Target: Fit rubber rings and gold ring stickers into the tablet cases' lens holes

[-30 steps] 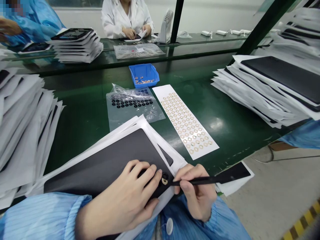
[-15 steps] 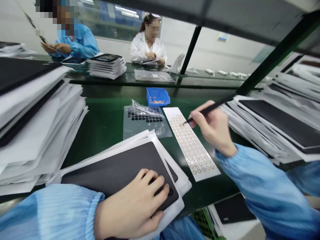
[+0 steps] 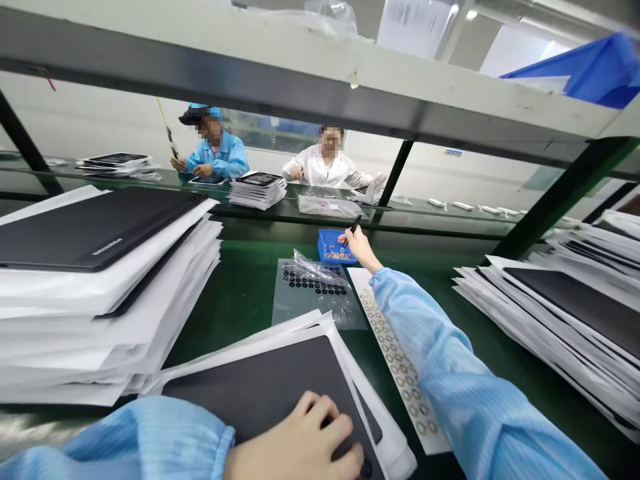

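Note:
My left hand (image 3: 310,440) rests on a dark grey tablet back cover (image 3: 260,380), its fingers bent and slightly apart near the camera corner. The cover lies on white wrapping sheets (image 3: 395,440). My right hand (image 3: 361,248) reaches forward, pinching black tweezers (image 3: 354,227). Their tips point down into a small blue bin (image 3: 325,239) that contains small gold-coloured pieces (image 3: 337,255); whether the tips grip one I cannot tell. Under my right forearm runs a white strip (image 3: 400,367) with rows of small rings. Left of it is a clear plastic sheet (image 3: 290,307) with black rings (image 3: 313,283).
A tall stack of wrapped dark covers (image 3: 100,233) stands at the left, another stack (image 3: 560,293) at the right. A shelf (image 3: 250,60) crosses overhead on green posts (image 3: 555,200). Two people (image 3: 220,157) sit across the bench, near a smaller stack (image 3: 257,193).
My right hand and the tweezers have moved from the ring strip forward and left to the blue bin. My left hand stays on the cover. The camera view has tilted up.

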A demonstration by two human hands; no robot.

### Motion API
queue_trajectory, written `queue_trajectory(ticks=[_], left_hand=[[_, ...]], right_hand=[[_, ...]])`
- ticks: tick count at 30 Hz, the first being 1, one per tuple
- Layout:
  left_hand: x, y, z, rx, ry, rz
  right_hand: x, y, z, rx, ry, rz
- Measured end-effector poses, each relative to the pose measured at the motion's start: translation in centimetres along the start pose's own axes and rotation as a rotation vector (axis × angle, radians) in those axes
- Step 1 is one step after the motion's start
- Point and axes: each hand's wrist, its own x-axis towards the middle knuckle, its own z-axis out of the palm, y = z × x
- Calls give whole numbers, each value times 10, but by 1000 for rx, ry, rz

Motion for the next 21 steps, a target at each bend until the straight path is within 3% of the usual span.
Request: queue_trajectory(ticks=[9, 12, 15, 21], left_hand=[[1, 0, -9, -48, -76, 3], [5, -12, -19, -205, -162, -62], [13, -49, -23, -388, -190, -390], [22, -158, -3, -296, -87, -1050]], right_hand=[[-8, -12, -1, -79, -86, -41], [-20, -22, 3, -164, -175, -113], [-34, -28, 10, -270, -301, -201], [-49, -26, 12, -428, -460, -280]])
